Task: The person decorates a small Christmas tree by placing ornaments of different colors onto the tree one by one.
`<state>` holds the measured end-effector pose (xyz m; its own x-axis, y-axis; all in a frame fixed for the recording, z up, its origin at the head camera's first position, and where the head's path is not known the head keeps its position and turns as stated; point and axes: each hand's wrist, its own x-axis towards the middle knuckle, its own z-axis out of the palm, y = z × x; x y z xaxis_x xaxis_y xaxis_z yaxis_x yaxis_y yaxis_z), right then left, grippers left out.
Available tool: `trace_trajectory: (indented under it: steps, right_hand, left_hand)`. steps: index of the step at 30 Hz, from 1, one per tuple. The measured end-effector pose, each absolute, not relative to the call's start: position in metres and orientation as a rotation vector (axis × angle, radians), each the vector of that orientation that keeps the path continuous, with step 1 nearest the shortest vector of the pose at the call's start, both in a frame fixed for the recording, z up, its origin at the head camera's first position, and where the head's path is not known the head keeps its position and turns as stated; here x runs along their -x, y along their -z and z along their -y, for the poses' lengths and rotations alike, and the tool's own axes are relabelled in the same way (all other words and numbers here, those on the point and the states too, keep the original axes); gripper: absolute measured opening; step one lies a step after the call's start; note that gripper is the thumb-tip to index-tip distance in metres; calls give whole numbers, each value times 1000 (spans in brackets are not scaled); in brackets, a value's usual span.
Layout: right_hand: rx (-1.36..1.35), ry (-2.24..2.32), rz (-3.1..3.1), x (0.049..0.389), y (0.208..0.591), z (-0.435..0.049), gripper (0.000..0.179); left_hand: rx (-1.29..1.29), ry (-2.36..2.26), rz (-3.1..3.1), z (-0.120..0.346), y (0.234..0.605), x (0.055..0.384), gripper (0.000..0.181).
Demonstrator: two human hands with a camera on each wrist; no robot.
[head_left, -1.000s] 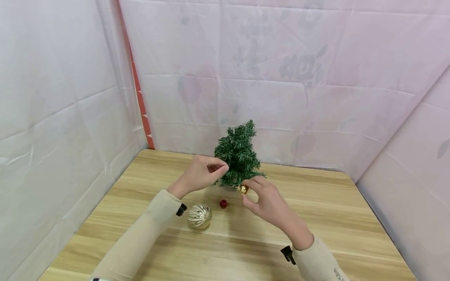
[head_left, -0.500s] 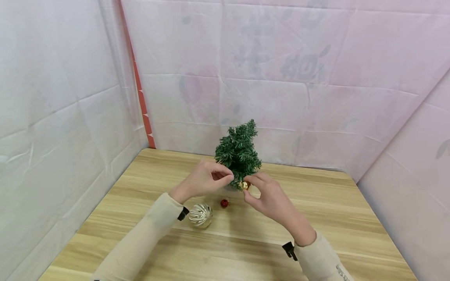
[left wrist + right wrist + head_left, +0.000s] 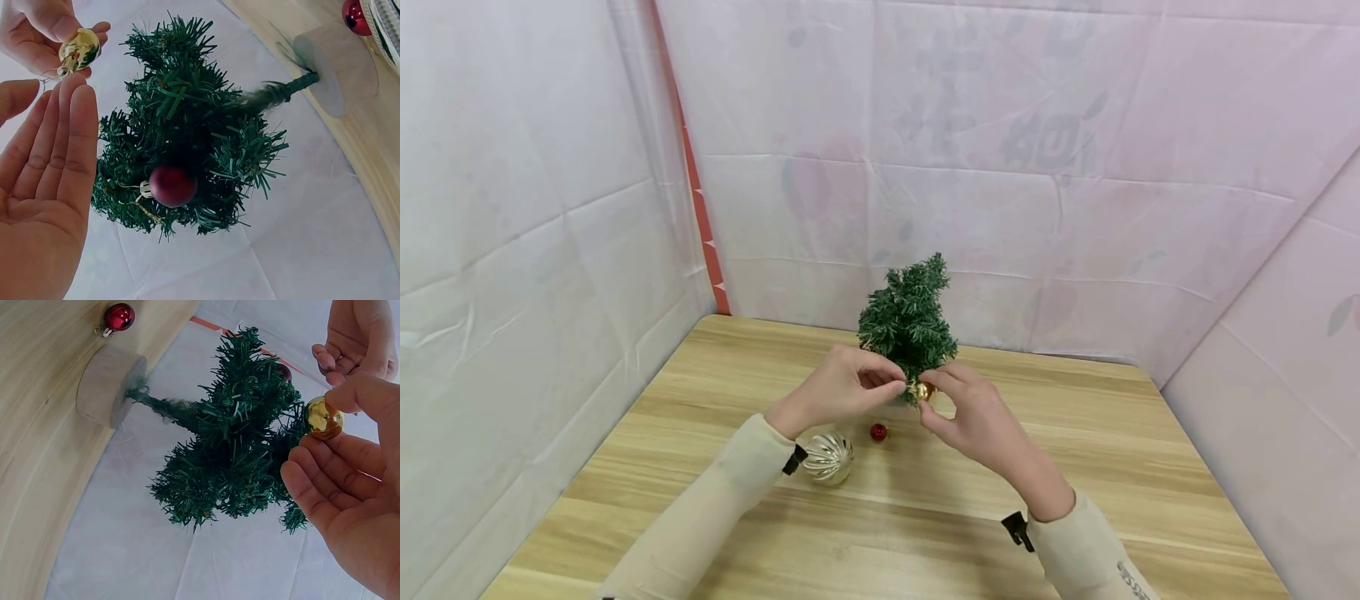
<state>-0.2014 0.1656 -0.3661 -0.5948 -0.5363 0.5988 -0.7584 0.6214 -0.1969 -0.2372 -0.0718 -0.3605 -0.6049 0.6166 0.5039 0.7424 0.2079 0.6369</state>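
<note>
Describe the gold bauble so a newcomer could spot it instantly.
Find the green artificial Christmas tree at the back of the wooden table. By its lower branches, the right hand pinches the gold bauble. Unlike the ridged champagne bauble, tabletop red bauble and hanging red bauble, it is smooth and gold.

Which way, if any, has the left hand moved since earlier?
Yes: in the head view, the left hand moved rightward and slightly down against the small red ball.
</note>
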Motion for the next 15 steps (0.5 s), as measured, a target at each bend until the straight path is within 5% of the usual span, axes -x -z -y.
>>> trace_trajectory:
  steps: [15]
  right_hand:
    - [-1023,-611,2350,199,366,-166,22]
  left_hand:
    - [1299,1299,2260,67,361,238,11]
